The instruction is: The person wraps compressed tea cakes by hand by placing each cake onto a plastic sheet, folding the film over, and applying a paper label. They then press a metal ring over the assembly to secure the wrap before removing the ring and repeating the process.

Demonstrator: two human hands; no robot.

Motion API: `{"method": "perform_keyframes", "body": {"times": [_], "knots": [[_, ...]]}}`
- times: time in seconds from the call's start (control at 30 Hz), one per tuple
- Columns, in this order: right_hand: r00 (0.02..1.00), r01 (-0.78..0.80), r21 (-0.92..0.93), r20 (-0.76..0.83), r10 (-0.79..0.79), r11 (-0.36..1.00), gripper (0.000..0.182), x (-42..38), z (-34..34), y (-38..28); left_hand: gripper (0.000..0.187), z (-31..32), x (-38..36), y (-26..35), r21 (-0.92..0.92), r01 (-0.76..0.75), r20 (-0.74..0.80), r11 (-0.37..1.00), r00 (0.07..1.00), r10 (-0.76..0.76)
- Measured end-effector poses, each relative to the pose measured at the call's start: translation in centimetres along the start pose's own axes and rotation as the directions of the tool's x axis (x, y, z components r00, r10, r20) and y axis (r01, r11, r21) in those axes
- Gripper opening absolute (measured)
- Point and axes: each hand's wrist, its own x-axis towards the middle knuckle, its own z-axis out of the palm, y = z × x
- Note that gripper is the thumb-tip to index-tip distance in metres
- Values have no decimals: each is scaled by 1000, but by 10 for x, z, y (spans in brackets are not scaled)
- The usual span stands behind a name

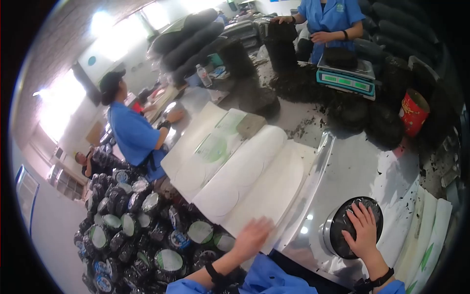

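Observation:
My right hand [362, 229] lies with spread fingers on dark, crumbly-looking material [341, 229], which fills a round shiny metal ring or dish [327, 234] on the metal worktop. Over the near edge of the white printed sheets [264, 196], my left hand [253, 239] is blurred by motion. Its fingers look stretched out, and no object shows in them. Whether it touches the paper I cannot make out.
Plastic-wrapped black round packs [142, 230] are heaped at left. A digital scale [345, 78] bears a dark block, near a red can [414, 111]. One co-worker [133, 125] stands at left, another [329, 24] behind the scale. Dark material [298, 88] covers the far table.

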Motion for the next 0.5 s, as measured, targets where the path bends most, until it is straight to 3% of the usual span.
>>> {"method": "perform_keyframes", "body": {"times": [0.03,0.1,0.17,0.2,0.23,0.27,0.33,0.4,0.43,0.5], "knots": [[1000,-11,-15,-10,10,1000,54,0,1,-1,44,-16,14,-2,83,12,-77,996,997,-6],[1000,-27,-20,-2,27,999,53,1,0,-4,50,-51,63,-43,177,351,-336,919,900,-279],[999,-36,-21,2,36,999,51,2,-1,-5,40,-78,95,-113,188,665,-187,723,747,-638],[999,-30,-16,10,30,999,51,2,-2,-5,40,-86,98,-123,173,660,-190,731,751,-633],[999,-42,-7,11,42,999,50,1,-1,-5,38,-89,104,-130,-91,751,365,655,637,-679],[999,-51,0,15,51,999,50,4,-2,-6,36,-87,112,-130,-242,861,815,448,431,-388],[996,-31,88,-78,38,996,48,31,-14,-38,30,-83,112,-73,-468,765,867,442,495,62],[986,138,175,-117,-119,975,47,75,-16,-84,29,-3,76,-59,-522,457,570,720,815,-104],[971,222,237,-142,-192,946,48,96,-10,-106,29,3,67,-43,-521,479,569,707,812,-131],[922,381,324,-63,-383,866,54,134,28,-133,35,-1,45,-17,-195,203,230,960,961,-156]]}}
